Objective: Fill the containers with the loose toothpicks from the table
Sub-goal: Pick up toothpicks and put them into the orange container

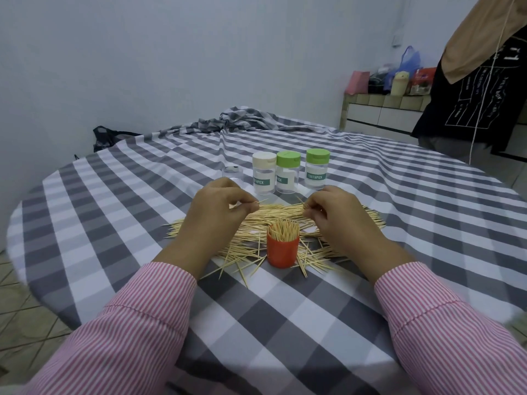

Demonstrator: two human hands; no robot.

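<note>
Gathering toothpicks (273, 215) | left hand (219, 206), right hand (333, 215) each pinch a few | risk: a sleeve tips the near, packed orange container (282, 249)

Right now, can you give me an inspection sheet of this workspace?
Surface: round table under a grey checked cloth, bunched at the far edge.
Job's things: loose toothpicks; orange cup packed full; three capped jars; small clear container.
Clutter: nothing seen.
Fingers: left hand and right hand each pinch toothpicks.
Cables: thin cord hanging right.
Surroundings: bags on a counter; hanging clothes.
</note>
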